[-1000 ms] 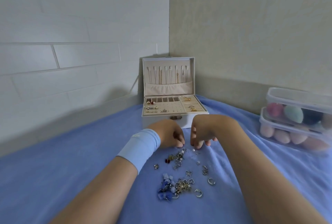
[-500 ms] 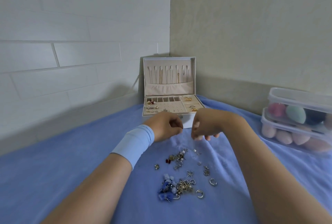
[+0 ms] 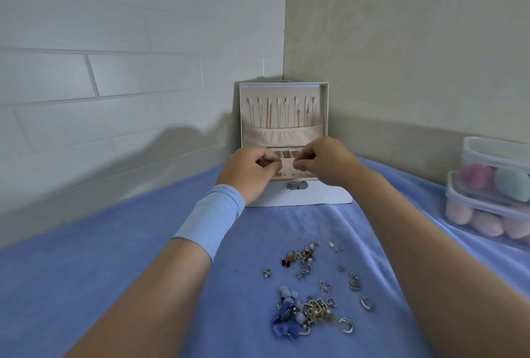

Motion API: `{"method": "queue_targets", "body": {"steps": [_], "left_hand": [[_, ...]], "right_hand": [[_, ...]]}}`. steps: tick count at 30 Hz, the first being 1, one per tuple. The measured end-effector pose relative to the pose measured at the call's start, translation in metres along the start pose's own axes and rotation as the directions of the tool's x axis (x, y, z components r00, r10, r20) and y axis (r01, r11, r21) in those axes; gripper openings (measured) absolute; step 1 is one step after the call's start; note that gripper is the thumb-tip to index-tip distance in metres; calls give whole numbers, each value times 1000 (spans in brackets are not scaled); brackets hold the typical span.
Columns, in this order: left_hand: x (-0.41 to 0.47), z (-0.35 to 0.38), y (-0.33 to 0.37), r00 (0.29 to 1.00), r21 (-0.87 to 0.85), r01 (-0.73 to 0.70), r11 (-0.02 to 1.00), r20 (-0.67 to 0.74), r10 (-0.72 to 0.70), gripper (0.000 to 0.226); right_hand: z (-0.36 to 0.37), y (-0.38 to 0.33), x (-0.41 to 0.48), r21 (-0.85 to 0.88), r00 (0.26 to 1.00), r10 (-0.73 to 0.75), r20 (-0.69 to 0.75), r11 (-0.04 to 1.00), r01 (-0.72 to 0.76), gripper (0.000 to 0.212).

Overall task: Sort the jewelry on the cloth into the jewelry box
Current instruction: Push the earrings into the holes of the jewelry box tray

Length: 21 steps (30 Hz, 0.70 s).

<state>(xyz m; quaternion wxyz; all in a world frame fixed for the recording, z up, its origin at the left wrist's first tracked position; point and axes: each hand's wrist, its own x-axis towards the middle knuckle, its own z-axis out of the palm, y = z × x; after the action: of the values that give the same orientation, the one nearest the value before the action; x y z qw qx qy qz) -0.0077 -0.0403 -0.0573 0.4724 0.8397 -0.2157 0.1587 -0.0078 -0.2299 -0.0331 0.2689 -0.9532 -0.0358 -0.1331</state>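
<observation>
Counts. Hands: 2, left hand [image 3: 249,174] and right hand [image 3: 324,162]. Jewelry box [image 3: 315,197]: 1, right under the grip. Wristband [image 3: 209,220]: 1. Clear lidded containers: 2, stacked well right of the grip, upper container [image 3: 496,151] on lower container [image 3: 473,205]. On the cloth [image 3: 114,286], nearer the wearer than the grip: silver hoops [image 3: 367,303] 2, red piece [image 3: 286,263] 1, blue flower cluster [image 3: 286,317] 1. The tangle beside them is uncountable.

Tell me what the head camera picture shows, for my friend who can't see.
The left hand and right hand hover with curled fingers over an open white jewelry box on a blue cloth; anything they hold is too small to see. Loose jewelry lies scattered on the cloth nearer the camera.
</observation>
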Motion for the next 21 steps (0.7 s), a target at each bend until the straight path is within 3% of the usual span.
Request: {"method": "queue_targets", "body": {"steps": [6,17,21], "left_hand": [[4,4,-3,999,16,-7,1000,-32,8,9],[5,4,-2,1000,52,6,999,-30,-4,8],[10,6,4,999,-16,24,1000,-35,-24,7]], "right_hand": [[0,8,2,-139,1000,1,17,990,1,11],[-3,11,7,-59,997,4,71,998,0,10],[-7,10,7,-49,994,3,108,999,2,10]]}}
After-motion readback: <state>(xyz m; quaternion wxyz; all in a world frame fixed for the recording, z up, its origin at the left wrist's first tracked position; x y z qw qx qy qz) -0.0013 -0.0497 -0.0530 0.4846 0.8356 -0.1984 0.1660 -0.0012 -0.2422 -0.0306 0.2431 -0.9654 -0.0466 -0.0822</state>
